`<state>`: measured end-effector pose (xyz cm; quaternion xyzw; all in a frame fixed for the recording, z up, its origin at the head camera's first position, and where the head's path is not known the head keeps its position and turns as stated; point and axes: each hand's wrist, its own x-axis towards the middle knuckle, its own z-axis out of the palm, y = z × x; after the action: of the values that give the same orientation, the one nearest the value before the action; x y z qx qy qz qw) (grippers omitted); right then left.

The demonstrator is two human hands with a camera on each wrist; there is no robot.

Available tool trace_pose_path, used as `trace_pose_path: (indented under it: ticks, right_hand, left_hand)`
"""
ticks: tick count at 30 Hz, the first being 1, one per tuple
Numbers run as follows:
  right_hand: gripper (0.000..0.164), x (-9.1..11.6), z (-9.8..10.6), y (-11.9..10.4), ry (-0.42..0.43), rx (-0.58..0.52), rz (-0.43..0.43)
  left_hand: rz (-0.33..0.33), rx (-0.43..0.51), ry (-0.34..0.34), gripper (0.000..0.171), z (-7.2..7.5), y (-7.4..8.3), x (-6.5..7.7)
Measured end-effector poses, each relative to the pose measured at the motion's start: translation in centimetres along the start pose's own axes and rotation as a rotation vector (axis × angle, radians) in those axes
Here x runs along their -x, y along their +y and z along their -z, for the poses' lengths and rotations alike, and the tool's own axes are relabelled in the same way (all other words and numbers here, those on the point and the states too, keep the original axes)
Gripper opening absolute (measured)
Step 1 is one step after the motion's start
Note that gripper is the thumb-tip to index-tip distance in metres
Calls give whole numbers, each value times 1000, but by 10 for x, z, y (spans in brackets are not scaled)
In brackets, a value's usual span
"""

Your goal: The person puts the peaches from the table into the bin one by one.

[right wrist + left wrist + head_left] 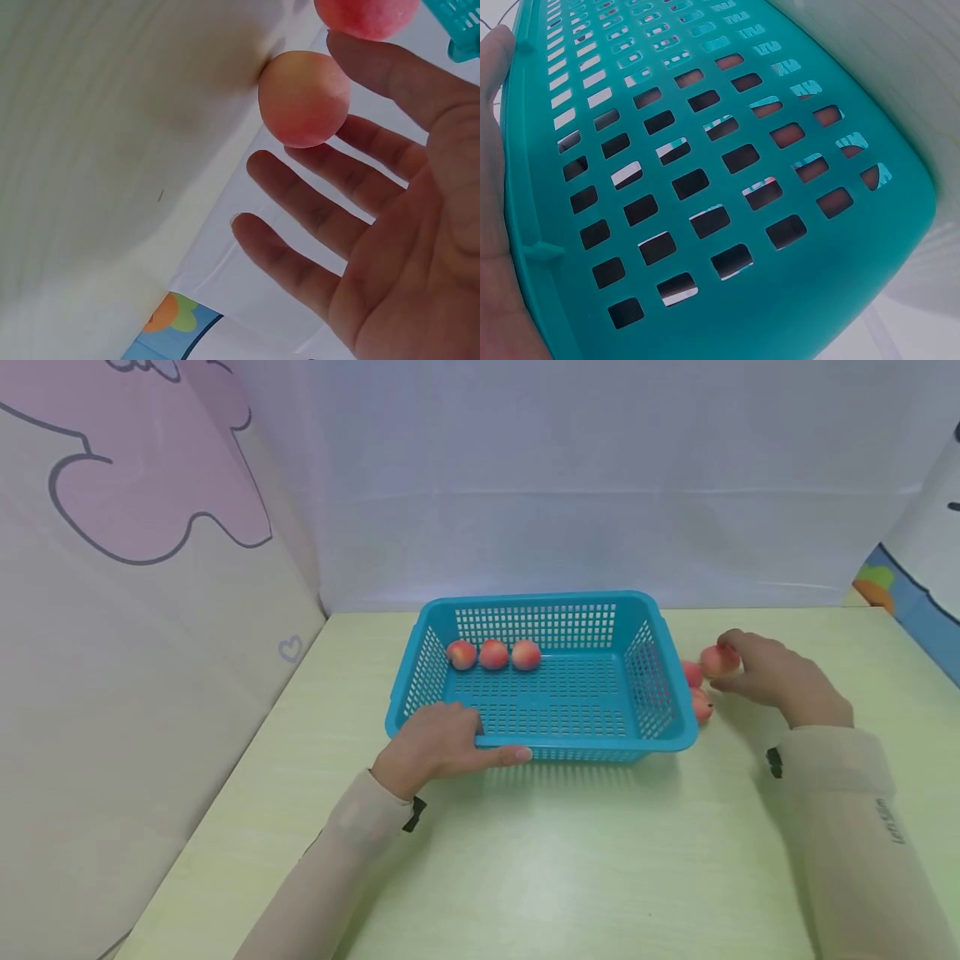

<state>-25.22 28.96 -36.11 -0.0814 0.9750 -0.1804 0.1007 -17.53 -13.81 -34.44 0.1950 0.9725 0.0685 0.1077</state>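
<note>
My left hand [438,745] grips the near-left rim of a blue plastic basket [585,745], its thumb along the outside and its fingers over the inner side. Dark finger shapes show through the wall holes of the basket [727,300] in the left wrist view. To the right of the basket, my right hand [780,677] holds a pink-yellow peach [718,662] between thumb and fingers, low over the table. In the right wrist view this peach [304,99] covers some fingertips, while the ring and little fingers stretch out loosely.
Three peaches [493,655] lie in a row along the far left inside the basket. Two more, one of them a peach [701,706] with a dark tip, lie against its right outer wall, partly hidden. A pale table [570,860] meets a white curtain [525,543] behind.
</note>
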Motion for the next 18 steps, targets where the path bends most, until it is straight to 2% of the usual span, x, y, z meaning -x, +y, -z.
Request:
trace_pose_path:
  ticks: [8, 15, 18]
  right_hand:
    - [75, 5, 2, 5, 17, 30, -70]
    - [85, 2, 1, 5, 19, 49, -41]
    - [84, -2, -1, 1, 7, 50, -16]
  left_hand:
    - [-12, -1, 0, 79, 1, 0, 1]
    - [-13, -10, 12, 79, 0, -1, 1]
    - [-13, -14, 17, 79, 0, -1, 1]
